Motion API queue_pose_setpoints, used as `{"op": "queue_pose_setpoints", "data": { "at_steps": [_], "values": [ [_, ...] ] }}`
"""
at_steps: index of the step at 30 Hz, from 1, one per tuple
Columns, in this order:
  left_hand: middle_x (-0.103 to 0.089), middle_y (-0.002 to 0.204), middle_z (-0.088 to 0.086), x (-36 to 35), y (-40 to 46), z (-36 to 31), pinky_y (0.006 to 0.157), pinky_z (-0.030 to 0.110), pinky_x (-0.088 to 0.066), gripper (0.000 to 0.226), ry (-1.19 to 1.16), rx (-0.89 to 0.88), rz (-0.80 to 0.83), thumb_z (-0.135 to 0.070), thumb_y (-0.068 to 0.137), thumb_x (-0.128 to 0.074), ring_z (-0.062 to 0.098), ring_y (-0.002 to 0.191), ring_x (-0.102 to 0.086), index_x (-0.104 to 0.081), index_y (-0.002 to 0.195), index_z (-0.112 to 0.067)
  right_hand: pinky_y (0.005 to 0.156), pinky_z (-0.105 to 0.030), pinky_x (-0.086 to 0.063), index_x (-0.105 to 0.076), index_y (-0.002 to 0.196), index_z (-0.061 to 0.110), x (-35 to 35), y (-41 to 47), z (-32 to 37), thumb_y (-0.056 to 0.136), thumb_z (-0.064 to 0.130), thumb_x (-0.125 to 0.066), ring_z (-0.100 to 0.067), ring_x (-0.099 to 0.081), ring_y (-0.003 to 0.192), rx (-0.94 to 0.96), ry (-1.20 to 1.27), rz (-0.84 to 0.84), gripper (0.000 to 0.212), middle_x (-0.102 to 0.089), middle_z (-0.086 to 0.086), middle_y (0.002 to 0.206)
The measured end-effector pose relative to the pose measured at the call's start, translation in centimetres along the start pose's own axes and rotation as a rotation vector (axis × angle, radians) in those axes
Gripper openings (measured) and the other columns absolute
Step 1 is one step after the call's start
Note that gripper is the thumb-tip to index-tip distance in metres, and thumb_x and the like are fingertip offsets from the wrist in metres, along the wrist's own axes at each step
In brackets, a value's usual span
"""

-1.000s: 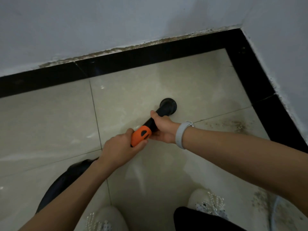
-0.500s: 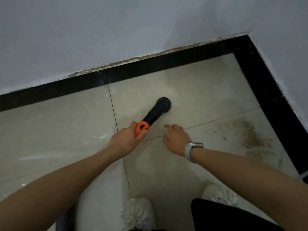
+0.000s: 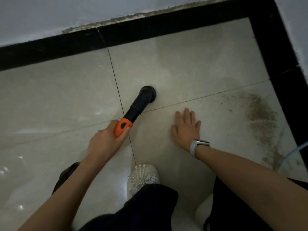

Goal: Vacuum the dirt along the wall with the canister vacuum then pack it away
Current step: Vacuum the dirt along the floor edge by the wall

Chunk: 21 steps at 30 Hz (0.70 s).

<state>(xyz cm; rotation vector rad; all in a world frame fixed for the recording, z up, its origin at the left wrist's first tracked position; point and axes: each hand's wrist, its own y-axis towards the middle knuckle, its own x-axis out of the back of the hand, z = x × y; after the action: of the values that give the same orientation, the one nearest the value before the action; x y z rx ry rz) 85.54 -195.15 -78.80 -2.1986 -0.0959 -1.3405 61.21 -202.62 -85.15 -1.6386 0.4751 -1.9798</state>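
The left hand (image 3: 106, 142) has its fingers wrapped round the orange grip of the vacuum nozzle (image 3: 141, 101), mouth angled down to the floor ahead of them, while the right hand (image 3: 186, 129), fingers spread flat, steadies, with the dirt (image 3: 260, 117) further right near the wall.

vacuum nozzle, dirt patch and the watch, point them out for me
vacuum nozzle (image 3: 148, 94), head view, black round end on the tile
dirt patch (image 3: 260, 114), head view, its dense middle
watch (image 3: 202, 143), head view, its face

floor tiles (image 3: 191, 64): glossy, smooth
nozzle tube (image 3: 141, 102): matt black plastic
grip (image 3: 122, 126): orange plastic
shoe (image 3: 143, 178): beaded
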Motion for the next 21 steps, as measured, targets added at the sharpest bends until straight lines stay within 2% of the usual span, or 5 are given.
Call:
{"op": "queue_pose_setpoints", "data": {
  "at_steps": [2, 6, 9, 15, 21],
  "values": [
    [-0.054, 0.065, -0.002, -0.3, -1.3, 0.4, 0.055, 0.03, -0.037, 0.041, 0.001, -0.016, 0.023, -0.057, 0.086, -0.046, 0.023, 0.06, -0.054, -0.052, 0.112, -0.026, 0.114, -0.054, 0.002, -0.006, 0.152, 0.02, -0.2, -0.1, 0.1, 0.098, 0.034, -0.033, -0.03, 0.013, 0.145, -0.003, -0.001, -0.016, 0.061, 0.011, -0.011, 0.158],
    [-0.051, 0.061, -0.008, -1.1, -2.8, 0.5, 0.048, 0.022, -0.032, 0.04, -0.001, -0.066, 0.072, -0.053, 0.088, -0.05, 0.01, 0.052, -0.048, -0.052, 0.117, -0.026, 0.115, -0.049, 0.002, -0.009, 0.151, 0.019, -0.5, -0.9, -0.7, 0.098, 0.029, -0.034, -0.025, 0.01, 0.146, 0.009, 0.013, -0.051, 0.06, 0.008, -0.009, 0.159],
    [-0.052, 0.061, -0.009, -1.4, -1.5, -0.3, 0.048, 0.021, -0.034, 0.038, -0.059, -0.102, 0.089, -0.053, 0.087, -0.051, 0.007, 0.053, -0.051, -0.054, 0.113, -0.025, 0.116, -0.05, 0.002, -0.008, 0.152, 0.019, -0.9, -1.8, -1.5, 0.098, 0.027, -0.033, -0.024, 0.009, 0.146, 0.037, -0.03, -0.058, 0.06, 0.007, -0.008, 0.159],
    [-0.052, 0.065, -0.013, -2.9, 1.9, -5.1, 0.049, 0.022, -0.034, 0.044, -0.071, -0.2, 0.101, -0.061, 0.084, -0.045, 0.006, 0.058, -0.052, -0.054, 0.113, -0.028, 0.114, -0.053, 0.0, -0.013, 0.151, 0.021, -0.6, -1.8, -2.4, 0.097, 0.028, -0.032, -0.021, 0.005, 0.146, 0.011, -0.019, -0.08, 0.057, 0.002, -0.006, 0.16],
    [-0.049, 0.063, -0.014, -4.2, 3.6, -9.6, 0.048, 0.022, -0.032, 0.046, -0.085, -0.294, 0.122, -0.063, 0.085, -0.043, 0.001, 0.057, -0.048, -0.054, 0.109, -0.027, 0.114, -0.055, 0.0, -0.01, 0.151, 0.025, 0.1, -1.5, -4.5, 0.097, 0.029, -0.032, -0.023, 0.007, 0.146, -0.049, -0.013, -0.081, 0.058, 0.004, -0.006, 0.159]
  ]
}}
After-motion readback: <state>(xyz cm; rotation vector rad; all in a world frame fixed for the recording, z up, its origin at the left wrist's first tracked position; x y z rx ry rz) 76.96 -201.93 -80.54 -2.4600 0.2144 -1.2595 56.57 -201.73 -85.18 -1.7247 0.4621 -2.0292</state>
